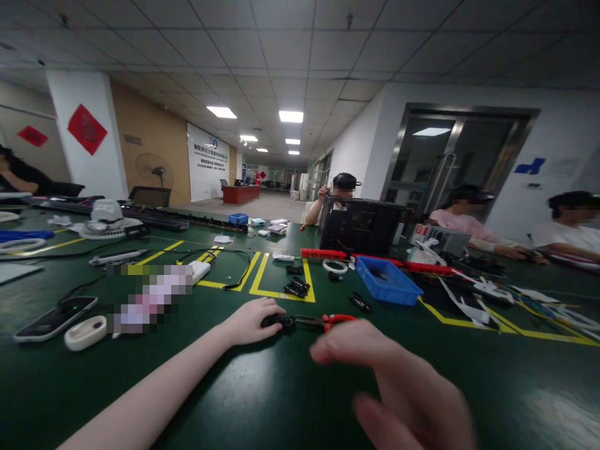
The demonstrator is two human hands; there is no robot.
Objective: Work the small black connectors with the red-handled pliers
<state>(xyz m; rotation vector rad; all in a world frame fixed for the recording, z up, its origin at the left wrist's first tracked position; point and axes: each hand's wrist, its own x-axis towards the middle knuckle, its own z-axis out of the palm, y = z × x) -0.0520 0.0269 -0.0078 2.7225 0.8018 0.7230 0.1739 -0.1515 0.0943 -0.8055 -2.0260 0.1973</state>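
My left hand rests on the green table with its fingers closed around a small black part. Just right of that part lies a pair of red-handled pliers, its metal jaws pointing left towards it. Close to the camera, my right hand is raised and blurred, thumb and forefinger apart, with nothing visible between them. It partly covers the pliers' handle end. More small black parts lie beyond my left hand, and another black part sits farther right.
A blue tray stands right of centre, near a white ring. Behind it is a large black case with a person beyond. On the left lie a phone-like device, a beige ring-shaped object and cables. Other people sit at right.
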